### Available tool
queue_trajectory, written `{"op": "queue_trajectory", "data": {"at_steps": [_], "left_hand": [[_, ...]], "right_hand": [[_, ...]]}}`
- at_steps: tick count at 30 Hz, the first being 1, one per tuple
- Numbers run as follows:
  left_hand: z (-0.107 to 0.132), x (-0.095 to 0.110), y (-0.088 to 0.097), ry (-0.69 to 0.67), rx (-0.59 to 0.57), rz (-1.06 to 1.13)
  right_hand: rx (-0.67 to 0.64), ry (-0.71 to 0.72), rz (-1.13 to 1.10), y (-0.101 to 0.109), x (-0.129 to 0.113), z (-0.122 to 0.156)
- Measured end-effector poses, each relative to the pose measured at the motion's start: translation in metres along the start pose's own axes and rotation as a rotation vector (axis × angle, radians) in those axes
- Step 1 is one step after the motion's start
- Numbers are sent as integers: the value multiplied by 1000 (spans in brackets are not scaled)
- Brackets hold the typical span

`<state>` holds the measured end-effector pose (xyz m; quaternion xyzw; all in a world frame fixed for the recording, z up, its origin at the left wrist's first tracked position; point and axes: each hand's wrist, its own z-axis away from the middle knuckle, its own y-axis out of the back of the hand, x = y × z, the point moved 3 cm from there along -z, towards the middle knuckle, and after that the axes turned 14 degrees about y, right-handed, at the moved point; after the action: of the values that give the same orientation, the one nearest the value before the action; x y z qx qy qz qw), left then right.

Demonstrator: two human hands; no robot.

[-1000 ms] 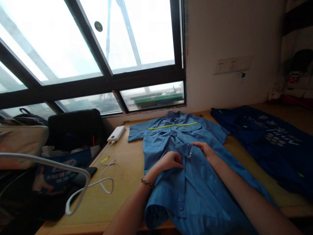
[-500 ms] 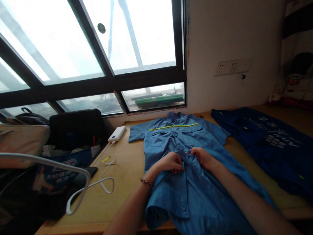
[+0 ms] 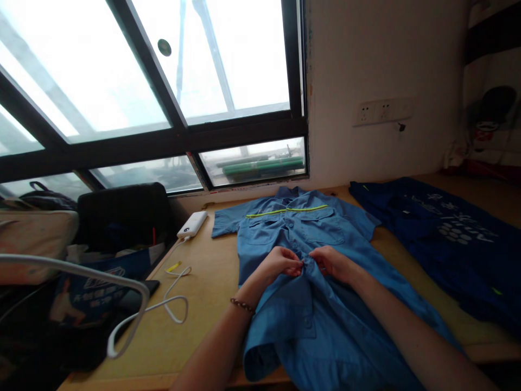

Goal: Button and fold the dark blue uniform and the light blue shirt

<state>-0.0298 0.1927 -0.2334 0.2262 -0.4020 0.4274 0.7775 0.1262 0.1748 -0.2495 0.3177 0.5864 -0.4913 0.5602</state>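
Observation:
A blue short-sleeved shirt [image 3: 260,233] lies face up, collar toward the window, with a yellow-green stripe across its chest and two flap pockets. My left hand [image 3: 284,262] pinches the front placket around the middle of the shirt. Close against it, my right hand [image 3: 331,263] grips the other front edge, fingers closed on the cloth. The fabric bunches up between both hands, and the button there is too small to make out. Below them the left front panel [image 3: 280,315] hangs loose and folded, a button near its lower corner.
A dark blue garment [image 3: 423,228] with white print lies on the wooden table [image 3: 211,288] at right. At left are a white power bank [image 3: 192,224], its white cable [image 3: 179,297] and a black bag [image 3: 126,217]. A wall socket [image 3: 382,111] sits beside the window.
My left hand has risen slightly, closing its fingers on the placket beside my right hand. My right hand has shifted a little left. The lower front panel has lifted and moved.

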Motion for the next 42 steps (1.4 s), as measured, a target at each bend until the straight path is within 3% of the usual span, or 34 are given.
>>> {"op": "queue_trajectory", "data": {"at_steps": [4,12,21,26,30,38,42], "left_hand": [[-1,1,3,-20,29,71],[-8,-2,-3,-98,148,67],[-7,-6,-6,-91,176,55],[-12,-12,-6,-115,292,24],[-14,-15,-9,-116,351,107],[-14,-15,-13,-166,314,138],[-15,-15,-15,-282,267,113]], "right_hand": [[-10,12,-101,0,1,-1],[92,163,299,2,3,-5],[118,316,459,-3,7,-10],[139,482,734,-10,6,-5],[137,523,804,-11,3,-5],[80,618,911,-16,-1,0],[95,565,759,-13,4,-6]]}}
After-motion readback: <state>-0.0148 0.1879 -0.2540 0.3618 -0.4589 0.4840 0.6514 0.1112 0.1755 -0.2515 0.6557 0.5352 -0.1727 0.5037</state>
